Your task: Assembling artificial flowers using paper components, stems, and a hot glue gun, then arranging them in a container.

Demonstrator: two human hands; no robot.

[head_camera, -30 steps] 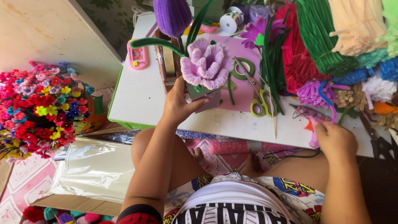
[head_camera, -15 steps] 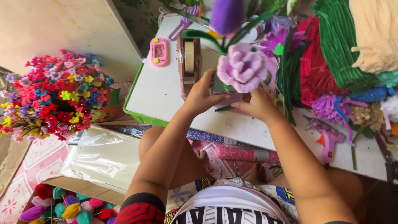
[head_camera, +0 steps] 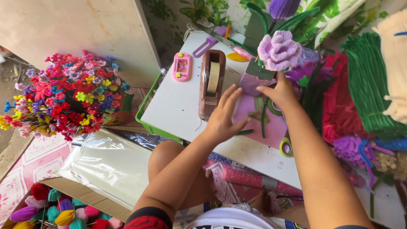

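A purple pipe-cleaner flower [head_camera: 279, 51] stands in a small grey-green pot [head_camera: 259, 70] on the white table [head_camera: 178, 106]. My right hand [head_camera: 277, 91] grips the pot from the right side. My left hand [head_camera: 224, 116] hovers with fingers spread just right of a brown tape dispenser [head_camera: 212, 82], over a pink mat [head_camera: 265, 121], and holds nothing. Green stem pieces [head_camera: 260, 114] lie on the mat between my hands.
A pink toy game [head_camera: 181, 66] and a purple comb [head_camera: 204, 46] lie at the table's far side. Bundles of green [head_camera: 369, 85], red [head_camera: 339, 101] and cream [head_camera: 396, 72] pipe cleaners fill the right. A bunch of small colourful flowers [head_camera: 63, 95] stands left; scissors [head_camera: 287, 146] lie near the mat's front edge.
My left hand has let go of the pot and moved left toward the tape dispenser, fingers spread. My right hand stays on the pot. The view has shifted left and down.
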